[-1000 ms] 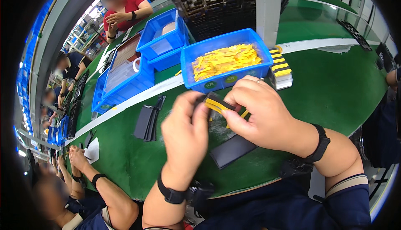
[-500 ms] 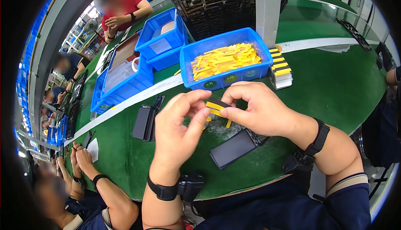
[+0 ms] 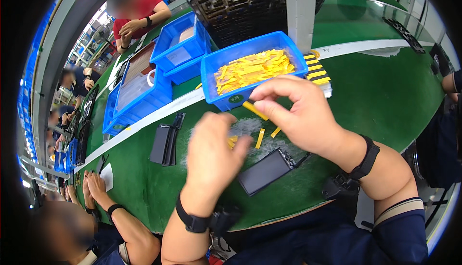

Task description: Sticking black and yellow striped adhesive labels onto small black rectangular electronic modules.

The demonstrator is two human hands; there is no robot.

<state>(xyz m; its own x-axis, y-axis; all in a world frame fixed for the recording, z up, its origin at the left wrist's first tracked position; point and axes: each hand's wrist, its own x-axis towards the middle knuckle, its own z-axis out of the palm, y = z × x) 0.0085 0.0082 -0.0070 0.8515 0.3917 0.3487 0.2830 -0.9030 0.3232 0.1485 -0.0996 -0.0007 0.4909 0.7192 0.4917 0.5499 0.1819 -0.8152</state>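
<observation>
My right hand (image 3: 301, 113) pinches a narrow yellow strip (image 3: 256, 110) between thumb and fingertips, in front of the blue bin. My left hand (image 3: 211, 152) is blurred by motion, its thumb and fingers apart. Between and just beyond them, small yellow strips (image 3: 232, 142) lie on the green table. Two more loose yellow strips (image 3: 260, 138) rest below my right hand. Nearer to me lies a flat dark rectangular panel (image 3: 267, 172) with a small circuit piece along its right end. Several similar dark panels (image 3: 163, 144) are stacked left of my left hand.
A blue bin (image 3: 207, 80) full of yellow strips stands ahead. Beside it is a black-and-yellow striped stack (image 3: 317, 72). More blue bins (image 3: 166, 92) stand to the left, near a grey post (image 3: 301, 15). A co-worker's hands (image 3: 94, 188) rest on the table at left.
My hands have parted: the left has let go of the strip and moved down, while the right has kept hold of it. The view has shifted slightly.
</observation>
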